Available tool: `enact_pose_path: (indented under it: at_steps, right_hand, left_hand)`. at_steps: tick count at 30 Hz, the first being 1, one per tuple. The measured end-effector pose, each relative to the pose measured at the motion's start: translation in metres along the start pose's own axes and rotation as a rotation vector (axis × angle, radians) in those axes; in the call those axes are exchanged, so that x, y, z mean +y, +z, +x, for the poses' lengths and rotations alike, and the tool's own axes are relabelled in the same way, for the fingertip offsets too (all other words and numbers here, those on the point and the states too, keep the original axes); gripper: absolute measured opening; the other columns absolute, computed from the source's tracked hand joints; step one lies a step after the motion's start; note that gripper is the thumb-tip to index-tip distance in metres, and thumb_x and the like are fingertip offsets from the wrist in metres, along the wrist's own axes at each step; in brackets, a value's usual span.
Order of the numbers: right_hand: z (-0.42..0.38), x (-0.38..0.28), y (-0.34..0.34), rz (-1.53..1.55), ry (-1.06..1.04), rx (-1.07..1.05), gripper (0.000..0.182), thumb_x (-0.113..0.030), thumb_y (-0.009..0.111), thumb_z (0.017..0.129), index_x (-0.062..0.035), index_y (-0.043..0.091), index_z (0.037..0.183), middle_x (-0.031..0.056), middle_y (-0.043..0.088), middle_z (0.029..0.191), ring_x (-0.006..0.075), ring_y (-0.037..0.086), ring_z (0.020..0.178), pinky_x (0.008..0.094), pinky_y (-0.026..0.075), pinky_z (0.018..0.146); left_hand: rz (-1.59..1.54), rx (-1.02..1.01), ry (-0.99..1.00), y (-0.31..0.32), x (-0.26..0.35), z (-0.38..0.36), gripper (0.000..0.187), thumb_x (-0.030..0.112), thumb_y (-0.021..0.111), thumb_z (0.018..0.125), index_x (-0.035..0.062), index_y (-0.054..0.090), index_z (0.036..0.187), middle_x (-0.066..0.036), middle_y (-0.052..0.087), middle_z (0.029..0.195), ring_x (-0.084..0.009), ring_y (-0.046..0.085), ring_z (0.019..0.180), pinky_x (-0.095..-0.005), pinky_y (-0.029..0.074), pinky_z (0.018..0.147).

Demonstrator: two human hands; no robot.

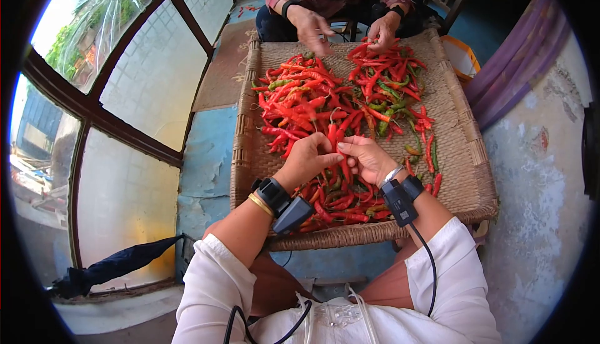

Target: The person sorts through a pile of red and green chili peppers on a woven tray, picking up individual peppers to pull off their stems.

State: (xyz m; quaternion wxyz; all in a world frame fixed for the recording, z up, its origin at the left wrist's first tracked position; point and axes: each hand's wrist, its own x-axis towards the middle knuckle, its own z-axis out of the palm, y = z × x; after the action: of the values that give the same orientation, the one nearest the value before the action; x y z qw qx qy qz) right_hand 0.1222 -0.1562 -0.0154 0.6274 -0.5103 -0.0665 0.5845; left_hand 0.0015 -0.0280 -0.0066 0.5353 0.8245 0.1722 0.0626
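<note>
Over a woven tray [459, 175], my left hand [306, 161] and my right hand [367, 158] meet, thumbs close together. Red chili peppers [336, 136] stand upright between them, stems pointing away from me. Both hands are closed in a pinch on these peppers; which finger presses on which pepper is partly hidden. Beyond my hands lies a large heap of red chilies [300, 97] with a few green ones in it. Another pile of red and green chilies [340, 203] lies under my wrists, near the tray's front edge.
Across the tray sits another person, whose hands [382, 33] are over a further chili pile [390, 72]. Windows [150, 75] line the left side, with a dark folded umbrella [119, 263] below. At right are a purple curtain [519, 63], a worn wall and an orange-rimmed container [459, 56].
</note>
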Motion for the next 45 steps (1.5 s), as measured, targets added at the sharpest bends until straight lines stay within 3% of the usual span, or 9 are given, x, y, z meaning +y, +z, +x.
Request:
enact_pose_path:
  at_steps: [6,14,18,22,24,28,36,39,45]
  right_hand:
    - [-0.006,0.001,0.017,-0.279,-0.158,-0.024,0.013,-0.016,0.060,0.081,-0.0100,0.054,0.091,-0.0047,0.053,0.067,0.0036,0.047,0.051,0.0172,0.036,0.043]
    - [-0.007,-0.016,0.007,-0.181,-0.194,0.088,0.014,-0.022,0.056,0.082,-0.0089,0.056,0.080,-0.0033,0.051,0.061,0.0038,0.046,0.045,0.0180,0.036,0.037]
    - [-0.004,-0.038,0.000,0.321,-0.539,0.139,0.013,-0.021,0.056,0.083,-0.0075,0.055,0.085,-0.0004,0.057,0.067,0.0071,0.054,0.055,0.0198,0.044,0.046]
    - [-0.001,-0.038,-0.020,0.385,-0.453,0.241,0.019,-0.019,0.057,0.082,-0.0051,0.054,0.095,0.0013,0.060,0.075,0.0087,0.057,0.063,0.0204,0.046,0.052]
    - [-0.003,-0.026,-0.012,-0.074,-0.225,0.081,0.027,-0.018,0.058,0.082,-0.0028,0.053,0.104,0.0015,0.059,0.080,0.0091,0.057,0.067,0.0203,0.046,0.052]
    - [-0.007,-0.012,0.023,-0.340,-0.349,-0.144,0.026,-0.009,0.058,0.079,-0.0016,0.056,0.104,0.0017,0.058,0.085,0.0079,0.055,0.076,0.0205,0.046,0.060]
    - [-0.010,-0.024,0.017,-0.453,-0.409,0.041,0.010,-0.011,0.059,0.080,-0.0011,0.060,0.082,-0.0011,0.056,0.065,0.0053,0.051,0.059,0.0197,0.044,0.054]
    - [-0.012,-0.037,0.007,-0.457,-0.352,0.198,0.013,-0.017,0.057,0.082,-0.0041,0.057,0.082,0.0000,0.055,0.064,0.0034,0.048,0.050,0.0167,0.037,0.040]
    - [0.000,-0.046,-0.025,0.283,-0.526,0.188,0.016,-0.018,0.055,0.084,-0.0049,0.054,0.092,0.0046,0.061,0.075,0.0095,0.058,0.061,0.0218,0.047,0.048]
  left_hand:
    - [-0.298,0.196,-0.017,-0.001,0.011,0.000,0.027,0.018,0.066,0.078,-0.0005,0.055,0.095,-0.002,0.057,0.081,-0.0055,0.052,0.074,-0.0208,0.045,0.062]
    - [-0.210,-0.086,-0.132,-0.006,0.011,-0.001,0.016,0.016,0.058,0.083,0.0005,0.056,0.085,0.000,0.056,0.067,-0.0055,0.051,0.058,-0.0217,0.043,0.051]
    - [-0.236,-0.076,-0.174,-0.006,0.010,0.000,0.015,0.017,0.056,0.085,0.0015,0.057,0.086,0.001,0.054,0.064,-0.0056,0.049,0.054,-0.0215,0.041,0.048]
    - [-0.353,-0.098,-0.182,-0.003,0.011,-0.002,0.015,0.017,0.055,0.085,0.0024,0.057,0.089,0.002,0.053,0.065,-0.0050,0.047,0.054,-0.0211,0.040,0.049]
    - [-0.323,-0.072,-0.071,-0.001,0.006,0.000,0.016,0.017,0.055,0.085,0.0023,0.057,0.091,0.002,0.053,0.066,-0.0046,0.045,0.055,-0.0217,0.040,0.050]
    - [-0.229,-0.114,-0.079,-0.003,0.002,0.001,0.016,0.015,0.056,0.084,0.0012,0.057,0.091,0.003,0.051,0.066,-0.0047,0.044,0.057,-0.0222,0.040,0.051]
    - [-0.047,-0.218,-0.126,-0.006,-0.002,0.003,0.016,0.018,0.059,0.083,0.0030,0.058,0.089,0.005,0.051,0.065,-0.0033,0.046,0.058,-0.0202,0.039,0.050]
    - [0.154,-0.184,-0.076,-0.008,-0.008,0.001,0.019,0.021,0.062,0.079,0.0023,0.060,0.084,-0.004,0.056,0.063,-0.0128,0.051,0.056,-0.0274,0.042,0.053]
    - [0.598,-0.312,0.013,-0.003,-0.014,-0.006,0.032,0.033,0.062,0.073,0.0013,0.061,0.073,-0.017,0.057,0.066,-0.0310,0.057,0.064,-0.0396,0.044,0.059]
